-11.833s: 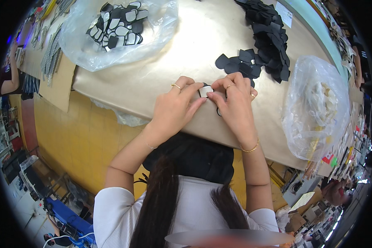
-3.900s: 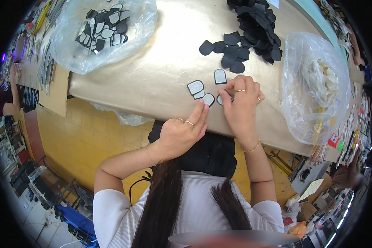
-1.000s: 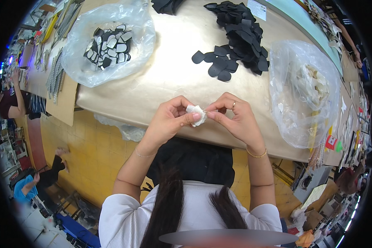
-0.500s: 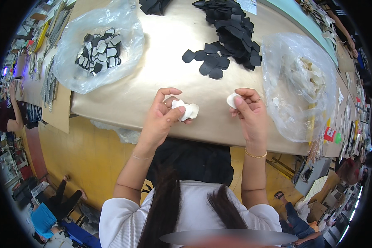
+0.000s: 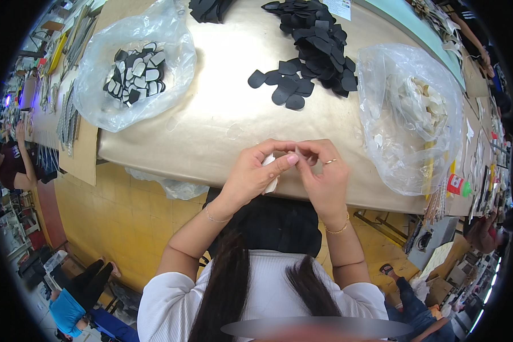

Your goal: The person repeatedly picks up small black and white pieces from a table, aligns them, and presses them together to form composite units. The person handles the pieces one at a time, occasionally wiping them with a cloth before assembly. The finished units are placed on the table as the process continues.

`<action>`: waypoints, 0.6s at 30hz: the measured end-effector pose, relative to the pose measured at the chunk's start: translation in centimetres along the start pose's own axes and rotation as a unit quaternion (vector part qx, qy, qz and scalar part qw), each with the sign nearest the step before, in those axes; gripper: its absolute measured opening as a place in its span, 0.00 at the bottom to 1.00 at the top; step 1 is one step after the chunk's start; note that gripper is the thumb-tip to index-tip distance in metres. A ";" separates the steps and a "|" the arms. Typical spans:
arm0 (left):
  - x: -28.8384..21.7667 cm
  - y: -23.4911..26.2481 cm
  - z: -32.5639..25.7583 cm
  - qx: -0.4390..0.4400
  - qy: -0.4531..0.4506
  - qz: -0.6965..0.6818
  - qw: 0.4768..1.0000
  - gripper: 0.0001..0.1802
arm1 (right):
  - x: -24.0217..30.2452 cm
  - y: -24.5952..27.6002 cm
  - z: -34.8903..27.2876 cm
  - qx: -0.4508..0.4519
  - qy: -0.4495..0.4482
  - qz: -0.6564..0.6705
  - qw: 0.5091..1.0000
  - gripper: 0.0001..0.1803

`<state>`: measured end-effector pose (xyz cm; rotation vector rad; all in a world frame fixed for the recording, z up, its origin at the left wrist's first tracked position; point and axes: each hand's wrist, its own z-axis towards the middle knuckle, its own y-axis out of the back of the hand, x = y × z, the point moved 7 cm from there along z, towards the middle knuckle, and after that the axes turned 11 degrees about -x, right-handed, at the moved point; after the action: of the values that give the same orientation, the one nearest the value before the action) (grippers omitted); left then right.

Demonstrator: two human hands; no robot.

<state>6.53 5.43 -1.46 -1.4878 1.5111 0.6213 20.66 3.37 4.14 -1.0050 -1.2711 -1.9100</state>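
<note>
Above the table's near edge, my two hands meet fingertip to fingertip. Several thin white pieces (image 5: pixel 271 178) stick out under the thumb of my left hand (image 5: pixel 249 174), whose fingers are closed around them. My right hand (image 5: pixel 329 178) pinches a thin pale piece (image 5: pixel 297 151) right at the left thumb and fingertips; most of it is hidden by the fingers. Farther off lies a heap of flat black rounded pieces (image 5: pixel 320 48), with some loose ones (image 5: pixel 285 90) in front. A clear bag (image 5: pixel 179 77) at left holds black-and-white pieces (image 5: pixel 138 75).
On the right a second clear plastic bag (image 5: pixel 376 154) holds cream-white pieces (image 5: pixel 426 108). Another black stack (image 5: pixel 209 8) lies at the far edge. A red-and-green container (image 5: pixel 456 185) stands at the right. Other people (image 5: pixel 68 308) are around the room.
My hands were apart and have come together. The right hand moved left with its white piece, and the left moved right and slightly down with its pieces.
</note>
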 end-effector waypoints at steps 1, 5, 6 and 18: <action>0.0 -0.1 0.0 0.007 0.004 0.004 1.000 0.17 | 0.2 -0.2 0.0 0.005 -0.002 0.022 1.000 0.13; -0.2 0.8 0.6 -0.001 -0.014 0.051 0.999 0.16 | -0.1 -0.9 0.0 0.014 -0.052 0.110 0.992 0.15; -0.1 1.0 0.7 0.000 -0.011 0.060 0.998 0.16 | -0.4 -0.9 0.0 0.010 -0.071 0.131 0.989 0.16; -6.0 0.8 4.6 -0.042 -0.298 0.355 0.885 0.13 | -4.0 0.0 2.7 0.055 -0.118 0.067 0.989 0.06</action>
<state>6.13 12.51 1.32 -0.6368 1.4981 1.4414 23.42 6.23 1.40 -1.2538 -1.3873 -1.6374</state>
